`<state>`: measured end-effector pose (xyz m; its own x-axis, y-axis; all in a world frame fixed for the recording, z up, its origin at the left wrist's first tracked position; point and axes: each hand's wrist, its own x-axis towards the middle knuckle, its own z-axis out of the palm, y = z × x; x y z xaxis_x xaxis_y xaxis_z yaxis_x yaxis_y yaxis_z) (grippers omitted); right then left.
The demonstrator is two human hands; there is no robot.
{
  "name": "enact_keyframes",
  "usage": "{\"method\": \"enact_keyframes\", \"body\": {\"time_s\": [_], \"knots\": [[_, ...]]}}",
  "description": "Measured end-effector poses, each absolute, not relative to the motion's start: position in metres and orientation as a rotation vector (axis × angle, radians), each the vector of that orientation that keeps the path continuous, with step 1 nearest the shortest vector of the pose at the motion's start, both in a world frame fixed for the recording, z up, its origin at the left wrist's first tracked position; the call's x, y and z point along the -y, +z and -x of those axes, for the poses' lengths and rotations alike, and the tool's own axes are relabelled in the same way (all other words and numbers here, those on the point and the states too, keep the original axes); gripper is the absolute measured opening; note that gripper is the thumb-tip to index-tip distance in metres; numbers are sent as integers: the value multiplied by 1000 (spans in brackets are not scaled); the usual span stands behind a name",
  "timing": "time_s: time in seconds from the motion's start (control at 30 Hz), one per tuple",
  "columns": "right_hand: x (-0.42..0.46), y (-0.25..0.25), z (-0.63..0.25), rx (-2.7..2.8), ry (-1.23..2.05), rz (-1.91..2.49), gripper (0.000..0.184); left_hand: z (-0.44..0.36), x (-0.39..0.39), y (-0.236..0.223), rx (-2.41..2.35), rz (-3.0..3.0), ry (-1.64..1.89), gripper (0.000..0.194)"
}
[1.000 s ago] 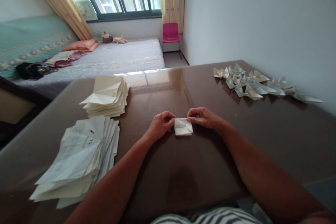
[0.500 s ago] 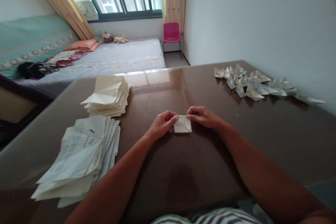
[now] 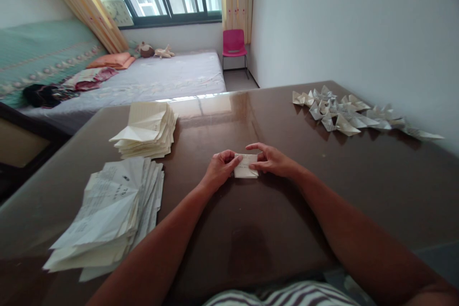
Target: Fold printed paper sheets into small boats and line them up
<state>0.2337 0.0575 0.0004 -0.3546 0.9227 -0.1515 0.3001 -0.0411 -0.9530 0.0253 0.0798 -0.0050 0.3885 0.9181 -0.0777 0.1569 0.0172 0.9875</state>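
A small folded square of paper (image 3: pixel 245 167), off-white with faint print on it, is held just above the brown table in front of me. My left hand (image 3: pixel 223 168) pinches its left side, thumb on top and fingers curled behind. At the right side, my right hand (image 3: pixel 270 160) has its thumb on the paper's face and its index finger stretched out above the top edge. The other right fingers lie behind the paper, partly hidden.
To the left are two paper stacks: a cream one (image 3: pixel 148 131) farther off and a larger white one (image 3: pixel 111 210) nearer. Several folded paper shapes (image 3: pixel 333 110) cluster at the table's (image 3: pixel 222 244) far right, by the wall. Beyond stand a bed (image 3: pixel 172 76) and a pink chair (image 3: pixel 234 44).
My right thumb has moved from the paper's top right corner down onto its face, and the right index finger has lifted and straightened. My left hand keeps its pinch.
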Motion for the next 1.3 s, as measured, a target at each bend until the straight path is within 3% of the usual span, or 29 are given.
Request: {"method": "enact_keyframes", "body": {"time_s": [0.17, 0.37, 0.7, 0.97, 1.1, 1.3], "knots": [[-61, -6, -233, 1558, 1462, 1216, 63, -24, -80, -4, -926, -1386, 745, 39], [-58, -1, -232, 1537, 1562, 1216, 69, -25, -81, -7, -940, -1366, 828, 36], [-60, -7, -224, 1465, 1455, 1254, 45, -21, -86, -12, -944, -1478, 761, 51], [-60, -6, -227, 1877, 753, 1612, 23, -11, -87, -12, -1290, -2154, 800, 44], [-60, -8, -223, 2014, 573, 1760, 24, -13, -83, -15, -1115, -2603, 820, 33], [-53, -4, -222, 2116, 300, 1816, 32, -18, -76, -21, -922, -2763, 548, 37]]}}
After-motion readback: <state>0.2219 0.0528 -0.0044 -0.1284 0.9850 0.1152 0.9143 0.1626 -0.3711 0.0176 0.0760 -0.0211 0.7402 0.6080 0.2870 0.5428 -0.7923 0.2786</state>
